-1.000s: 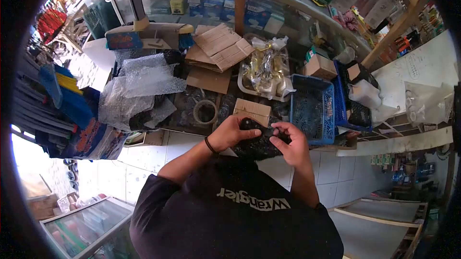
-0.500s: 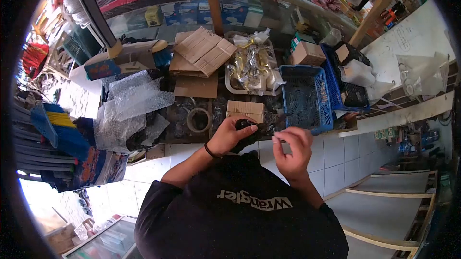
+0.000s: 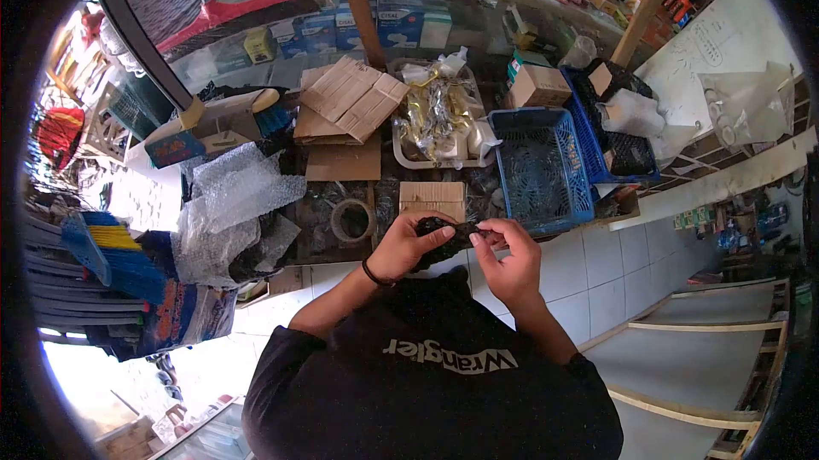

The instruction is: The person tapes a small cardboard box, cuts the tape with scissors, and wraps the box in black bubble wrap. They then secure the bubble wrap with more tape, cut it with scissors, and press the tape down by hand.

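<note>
My left hand, with a dark band at the wrist, is wrapped round a crumpled black bundle that looks like plastic wrap. The thumb presses on top of it. From the other side, my right hand pinches the bundle's end between thumb and fingertips. What lies inside the bundle is hidden. Just beyond my hands is a flat piece of cardboard on the dark worktop. To its left lies a roll of tape on its side.
A white tray of gold and silver items in plastic stands behind. Right of it are a blue basket and a dark blue crate. Cardboard sheets and bubble wrap lie left. A wooden post rises at the back.
My right hand has moved left and down onto the black bundle and now pinches its end; before, it was raised apart from it. The left hand keeps its hold.
</note>
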Tool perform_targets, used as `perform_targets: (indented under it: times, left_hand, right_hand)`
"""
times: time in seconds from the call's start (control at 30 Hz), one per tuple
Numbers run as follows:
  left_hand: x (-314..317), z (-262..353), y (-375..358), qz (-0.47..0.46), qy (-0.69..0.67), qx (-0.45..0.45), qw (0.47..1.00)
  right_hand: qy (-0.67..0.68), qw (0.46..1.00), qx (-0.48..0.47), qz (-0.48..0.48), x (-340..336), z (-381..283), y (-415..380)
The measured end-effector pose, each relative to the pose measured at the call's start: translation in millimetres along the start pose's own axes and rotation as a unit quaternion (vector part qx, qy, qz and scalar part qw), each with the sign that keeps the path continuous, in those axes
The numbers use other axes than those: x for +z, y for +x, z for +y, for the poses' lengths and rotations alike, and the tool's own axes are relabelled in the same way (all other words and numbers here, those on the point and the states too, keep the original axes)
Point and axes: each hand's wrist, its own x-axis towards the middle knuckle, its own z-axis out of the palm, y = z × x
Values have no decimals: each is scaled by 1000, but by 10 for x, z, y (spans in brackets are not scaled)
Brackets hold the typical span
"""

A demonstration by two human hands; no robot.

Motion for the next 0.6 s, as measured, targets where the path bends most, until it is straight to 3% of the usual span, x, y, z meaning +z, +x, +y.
perform_targets:
  times: [0.5,0.6]
  left_hand:
    - [-33,26,-81,15,50,20,998]
    - [-69,13,-108,-24,26,9,999]
  right_hand:
    - [22,1000,-5,2,105,18,-2]
    - [34,999,-8,-6,93,22,-3]
